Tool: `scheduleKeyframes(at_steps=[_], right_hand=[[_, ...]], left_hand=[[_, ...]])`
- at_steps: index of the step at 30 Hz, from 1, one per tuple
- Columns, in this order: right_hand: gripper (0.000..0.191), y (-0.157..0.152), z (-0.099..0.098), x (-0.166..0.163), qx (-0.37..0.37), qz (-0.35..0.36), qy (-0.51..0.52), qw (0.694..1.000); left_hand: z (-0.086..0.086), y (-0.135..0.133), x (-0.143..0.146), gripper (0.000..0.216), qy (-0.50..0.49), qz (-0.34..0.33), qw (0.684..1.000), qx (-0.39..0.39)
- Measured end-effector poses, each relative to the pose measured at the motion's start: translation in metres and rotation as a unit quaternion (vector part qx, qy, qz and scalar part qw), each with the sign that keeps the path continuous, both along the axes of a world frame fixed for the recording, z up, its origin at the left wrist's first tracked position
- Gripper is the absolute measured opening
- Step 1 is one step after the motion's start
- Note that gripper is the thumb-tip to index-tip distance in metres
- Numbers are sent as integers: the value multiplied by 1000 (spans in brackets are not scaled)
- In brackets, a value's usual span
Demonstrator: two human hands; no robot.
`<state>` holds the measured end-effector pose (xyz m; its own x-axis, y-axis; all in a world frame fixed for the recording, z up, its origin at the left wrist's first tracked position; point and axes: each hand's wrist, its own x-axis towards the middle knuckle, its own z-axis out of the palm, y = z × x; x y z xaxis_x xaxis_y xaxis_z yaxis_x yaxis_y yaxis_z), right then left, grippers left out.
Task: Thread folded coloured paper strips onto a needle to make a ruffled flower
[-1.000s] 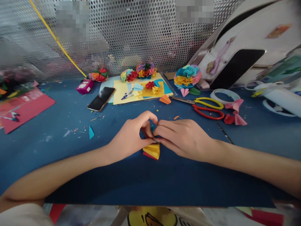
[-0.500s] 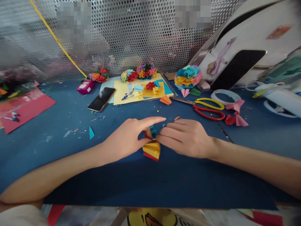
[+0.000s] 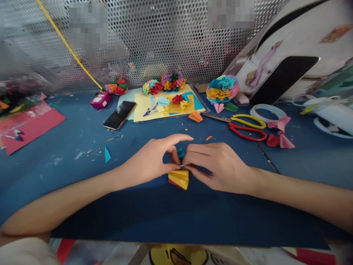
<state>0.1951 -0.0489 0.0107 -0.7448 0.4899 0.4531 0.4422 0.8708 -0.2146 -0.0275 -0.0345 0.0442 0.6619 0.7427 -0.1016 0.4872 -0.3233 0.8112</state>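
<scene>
Between my two hands is a small pleated paper bow (image 3: pixel 179 178), with a yellow and red fan on the near side and a blue part showing beyond my fingers. My left hand (image 3: pixel 150 158) pinches its narrow middle from the left, with the index finger stretched out above. From the right, my right hand (image 3: pixel 219 165) has thumb and fingers closed on the same middle, where a thin pale strip shows. My fingertips hide part of the blue side.
Scissors (image 3: pixel 245 127) with yellow and red handles lie beyond my right hand, beside a tape roll (image 3: pixel 268 112) and pink paper bow (image 3: pixel 281 134). A phone (image 3: pixel 120 115), paper sheets (image 3: pixel 140 106) and ruffled paper flowers (image 3: pixel 223 88) stand farther back, before a perforated metal panel (image 3: pixel 165 40).
My right thumb has moved down and apart from the fingers, to the near side of the bow's middle. The left hand stays nearly still, and the view has shifted slightly.
</scene>
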Motion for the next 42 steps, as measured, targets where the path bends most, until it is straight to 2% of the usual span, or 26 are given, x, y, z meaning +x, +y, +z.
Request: scheduleKeyframes(at_steps=[5,7,9,13,15,17,20,22,25,28,32,35,37,42], right_hand=[[26,5,-1,4,195,29,-46,979],[26,8,1,6,229,48,-66,970],[26,8,2,6,190,49,-68,978],[19,5,3,3,-26,8,-19,999],[14,3,2,2,-90,-2,-3,996],[15,2,1,1,-72,2,2,997],[25,2,0,2,73,23,-15,997],[26,4,0,3,180,46,-35,982],[21,6,0,4,268,72,-50,959],[24,8,0,4,240,63,-63,967],[21,7,1,1,48,27,-24,998],[13,4,0,0,-52,12,11,998],[15,2,-2,-1,-40,13,18,999],[28,1,-6,0,138,29,-15,990]], left_hand=[[-3,5,-1,69,-27,2,999,-23],[-6,4,-1,70,-31,6,999,-36],[-7,2,-1,68,-34,10,998,-43],[-5,-2,0,62,-31,25,999,-30],[-3,-3,1,60,-22,28,999,-17],[0,-3,1,61,-8,16,1000,-3],[2,-1,2,64,19,-5,1000,23],[2,-1,2,66,25,-9,999,26],[0,0,1,65,16,-6,1000,-6],[-4,-1,1,58,8,4,1000,-26],[-2,-5,3,51,7,20,1000,-6],[2,-8,5,50,25,26,999,12],[4,-8,5,51,38,21,999,16],[5,-6,4,60,61,5,998,32]])
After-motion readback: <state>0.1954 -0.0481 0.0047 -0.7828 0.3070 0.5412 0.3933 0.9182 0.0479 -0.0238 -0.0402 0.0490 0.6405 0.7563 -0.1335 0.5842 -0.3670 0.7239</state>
